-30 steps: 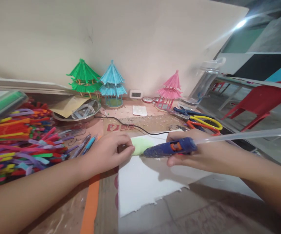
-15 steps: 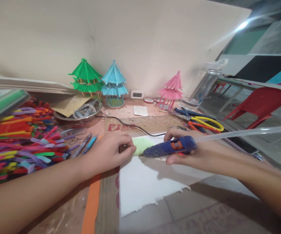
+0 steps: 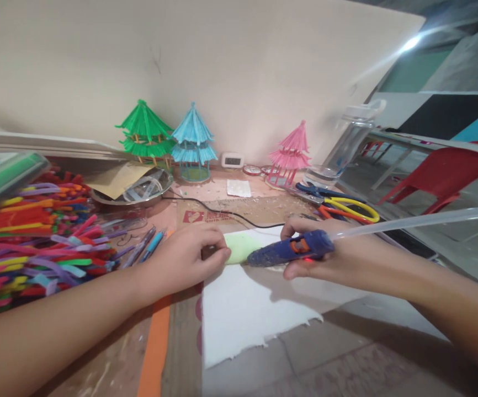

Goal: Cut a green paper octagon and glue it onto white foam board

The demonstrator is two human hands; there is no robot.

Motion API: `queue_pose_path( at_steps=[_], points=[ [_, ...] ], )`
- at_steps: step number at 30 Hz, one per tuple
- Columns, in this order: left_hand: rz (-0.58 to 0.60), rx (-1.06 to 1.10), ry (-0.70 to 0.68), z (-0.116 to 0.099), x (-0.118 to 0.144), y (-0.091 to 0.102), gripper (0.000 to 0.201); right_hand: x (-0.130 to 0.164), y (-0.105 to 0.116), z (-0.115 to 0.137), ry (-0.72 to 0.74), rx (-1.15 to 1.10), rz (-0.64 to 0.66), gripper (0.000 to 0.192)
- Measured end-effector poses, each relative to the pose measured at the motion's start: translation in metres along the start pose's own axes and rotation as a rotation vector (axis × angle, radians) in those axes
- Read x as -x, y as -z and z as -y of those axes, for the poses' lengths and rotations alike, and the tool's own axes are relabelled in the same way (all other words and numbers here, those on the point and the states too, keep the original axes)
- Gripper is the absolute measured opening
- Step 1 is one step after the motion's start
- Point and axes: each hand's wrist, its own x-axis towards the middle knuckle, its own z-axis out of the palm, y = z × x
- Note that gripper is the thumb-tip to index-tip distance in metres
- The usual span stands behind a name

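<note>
A blue hot glue gun (image 3: 280,250) with a clear glue stick (image 3: 413,221) out of its back is gripped in my right hand (image 3: 325,253). Its tip meets the near edge of a pale green piece (image 3: 241,248), which looks like paper or thin foam. The fingers of my left hand (image 3: 197,251) are closed on the left end of that piece. Beneath lies a torn white sheet (image 3: 247,314) on the table. The glue gun's trigger and the tips of several fingers are hidden.
Pipe cleaners (image 3: 40,242) are heaped at left, beside pens (image 3: 148,245) and a metal dish (image 3: 152,190). Green (image 3: 145,129), blue (image 3: 193,140) and pink (image 3: 292,151) model pavilions stand behind. Scissors and pliers (image 3: 342,204) lie at right near a clear bottle (image 3: 352,140); a black cord (image 3: 230,214) crosses the table.
The glue gun's tip has shifted slightly right and up along the pale green piece's near edge. My left hand keeps its place.
</note>
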Motion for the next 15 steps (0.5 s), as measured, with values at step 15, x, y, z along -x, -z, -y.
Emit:
queue_pose_path(
  at_steps=[15],
  points=[
    [0.001, 0.024, 0.009, -0.0012, -0.0001, 0.0001, 0.022, 0.0038, 0.0087, -0.0052, -0.029, 0.143, -0.02, 0.037]
  ],
)
